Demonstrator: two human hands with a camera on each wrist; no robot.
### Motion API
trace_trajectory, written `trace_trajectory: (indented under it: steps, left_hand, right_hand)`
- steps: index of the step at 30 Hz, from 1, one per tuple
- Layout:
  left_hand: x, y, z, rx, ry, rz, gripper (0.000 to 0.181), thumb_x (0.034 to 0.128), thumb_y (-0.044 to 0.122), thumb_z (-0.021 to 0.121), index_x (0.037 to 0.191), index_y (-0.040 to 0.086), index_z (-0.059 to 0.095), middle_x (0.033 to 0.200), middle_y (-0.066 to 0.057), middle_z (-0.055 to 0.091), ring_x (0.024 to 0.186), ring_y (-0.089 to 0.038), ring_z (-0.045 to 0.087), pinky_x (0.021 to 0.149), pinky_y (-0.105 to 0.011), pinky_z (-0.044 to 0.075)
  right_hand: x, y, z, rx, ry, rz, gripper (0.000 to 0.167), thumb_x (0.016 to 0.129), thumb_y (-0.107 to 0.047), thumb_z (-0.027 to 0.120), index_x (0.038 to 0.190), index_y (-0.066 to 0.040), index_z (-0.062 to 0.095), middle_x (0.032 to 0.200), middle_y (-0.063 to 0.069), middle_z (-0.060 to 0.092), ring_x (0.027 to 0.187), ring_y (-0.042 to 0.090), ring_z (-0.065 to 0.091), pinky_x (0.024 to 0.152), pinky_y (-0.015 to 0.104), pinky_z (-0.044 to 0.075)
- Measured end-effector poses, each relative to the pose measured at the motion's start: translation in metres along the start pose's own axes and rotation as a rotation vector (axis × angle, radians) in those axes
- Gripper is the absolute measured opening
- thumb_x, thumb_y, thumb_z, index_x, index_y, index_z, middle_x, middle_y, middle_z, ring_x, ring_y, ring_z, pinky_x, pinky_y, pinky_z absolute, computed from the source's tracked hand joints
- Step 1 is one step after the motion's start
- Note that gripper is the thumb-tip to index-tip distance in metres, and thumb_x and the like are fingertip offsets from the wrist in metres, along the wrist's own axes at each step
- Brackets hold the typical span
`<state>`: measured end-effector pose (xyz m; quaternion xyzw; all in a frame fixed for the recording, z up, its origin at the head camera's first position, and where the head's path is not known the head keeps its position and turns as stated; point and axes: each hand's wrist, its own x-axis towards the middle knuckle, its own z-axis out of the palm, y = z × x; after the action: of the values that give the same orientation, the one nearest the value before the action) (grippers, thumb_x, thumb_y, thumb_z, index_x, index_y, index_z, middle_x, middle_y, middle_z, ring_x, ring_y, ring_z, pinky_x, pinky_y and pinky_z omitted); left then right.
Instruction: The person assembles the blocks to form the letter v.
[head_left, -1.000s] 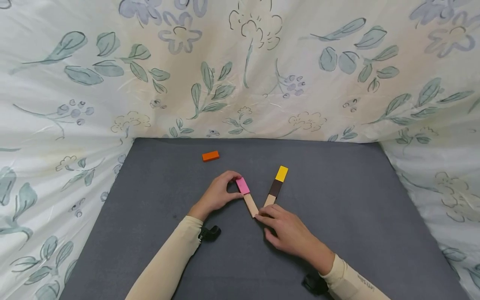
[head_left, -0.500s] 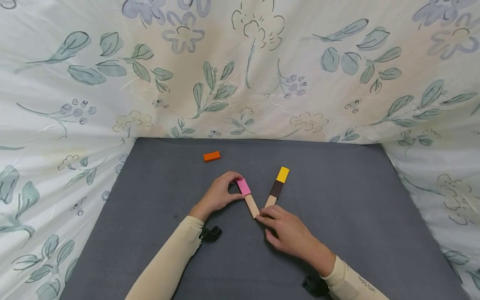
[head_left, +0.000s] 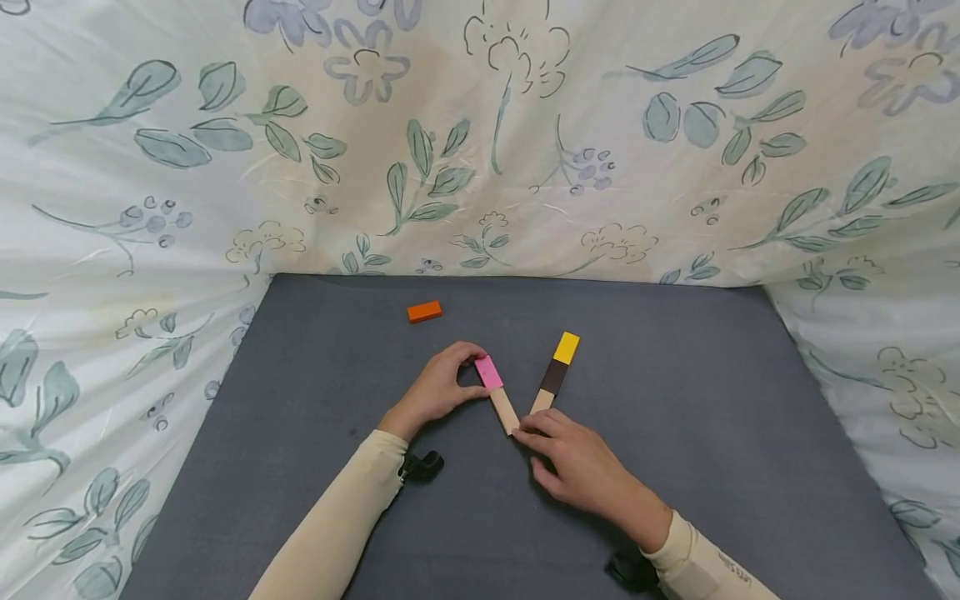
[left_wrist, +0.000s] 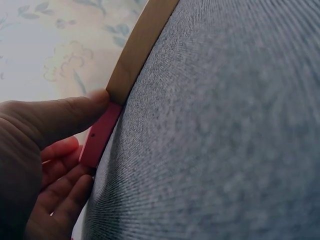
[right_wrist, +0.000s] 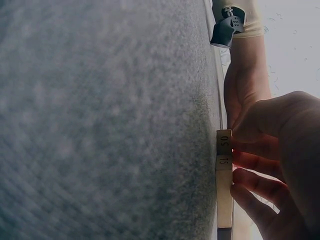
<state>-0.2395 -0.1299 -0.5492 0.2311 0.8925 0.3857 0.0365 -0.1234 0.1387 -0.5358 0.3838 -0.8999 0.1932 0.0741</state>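
My left hand (head_left: 435, 392) pinches a pink block (head_left: 489, 372). In the left wrist view, its thumb lies where the pink block meets a plain wooden block (left_wrist: 142, 47), and the fingers are by the pink block's other end. This plain wooden block (head_left: 504, 412) continues the pink one toward me. The fingertips of my right hand (head_left: 581, 462) touch the near ends of the wooden blocks, thumb apart. A second plain wooden block (head_left: 541, 402), partly hidden by that hand, leads to a dark brown block (head_left: 552, 377) and a yellow block (head_left: 566, 348). Together the rows form a V.
An orange block (head_left: 424, 312) lies alone near the back of the dark grey tabletop (head_left: 675, 375). Floral fabric (head_left: 480, 150) hangs behind and along both sides. In the right wrist view, numbers mark two wooden block ends (right_wrist: 224, 142).
Both hands hold nearly the same pose on the blocks. The whole head view shifts very slightly; no block visibly moves against the others.
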Motion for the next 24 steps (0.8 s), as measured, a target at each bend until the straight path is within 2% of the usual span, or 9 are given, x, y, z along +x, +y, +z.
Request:
trace_trajectory:
  steps: [12, 24]
  left_hand:
    - [0.0014, 0.0009, -0.0049, 0.012, -0.035, 0.018, 0.056, 0.0890, 0.023, 0.094, 0.136, 0.010, 0.067, 0.134, -0.005, 0.065, 0.119, -0.023, 0.061, 0.108, -0.044, 0.051]
    - [0.0024, -0.0009, -0.0046, 0.009, -0.062, 0.025, 0.062, 0.0903, 0.023, 0.093, 0.143, 0.009, 0.063, 0.139, -0.006, 0.063, 0.124, -0.024, 0.061, 0.111, -0.043, 0.049]
  right_hand:
    - [-0.0005, -0.0014, 0.0000, -0.002, -0.002, 0.000, 0.039, 0.093, -0.010, 0.082, 0.132, -0.008, 0.079, 0.130, 0.001, 0.066, 0.121, 0.018, 0.060, 0.089, 0.040, 0.060]
    - [-0.0005, 0.0001, -0.0002, 0.006, -0.003, -0.002, 0.039, 0.092, -0.009, 0.081, 0.131, -0.007, 0.079, 0.130, 0.002, 0.066, 0.122, 0.019, 0.060, 0.088, 0.040, 0.061]
